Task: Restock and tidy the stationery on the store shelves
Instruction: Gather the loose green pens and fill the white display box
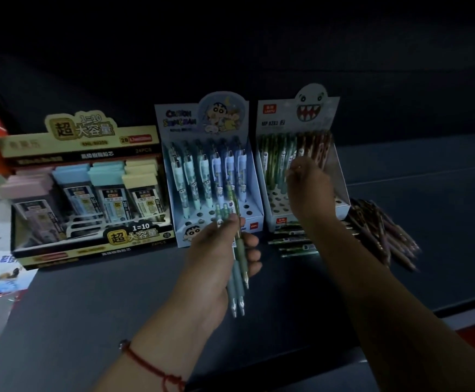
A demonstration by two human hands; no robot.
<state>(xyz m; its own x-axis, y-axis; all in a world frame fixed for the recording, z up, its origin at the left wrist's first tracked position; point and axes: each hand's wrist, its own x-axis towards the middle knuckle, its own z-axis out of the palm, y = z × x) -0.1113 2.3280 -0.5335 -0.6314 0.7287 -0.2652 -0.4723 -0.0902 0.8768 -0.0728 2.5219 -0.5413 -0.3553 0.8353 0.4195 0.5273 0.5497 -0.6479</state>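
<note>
Nearest, the left hand (222, 258), a red cord bracelet (148, 366) on its wrist, grips a small bunch of green pens (237, 267) with tips pointing down toward the camera, fingers curled round the barrels. Beyond it the right hand (308, 190) reaches into the monster-face display box (298, 154), fingers pinched together at the pens standing there; whether they hold one I cannot tell. Loose green pens (292, 239) lie on the dark grey shelf (117, 301) just in front of that box, and a heap of brown pens (380, 230) lies to its right. The box's header shows a red logo and "MP 8283" or similar, blurred. The middle display box (210, 171) reads "Crayon Shinchan" and holds blue-and-white pens upright. The black-and-gold box (89, 190) at left, printed "1=10" and "24PCS", holds pastel lead cases. Behind everything the shelf's back is dark.
</note>
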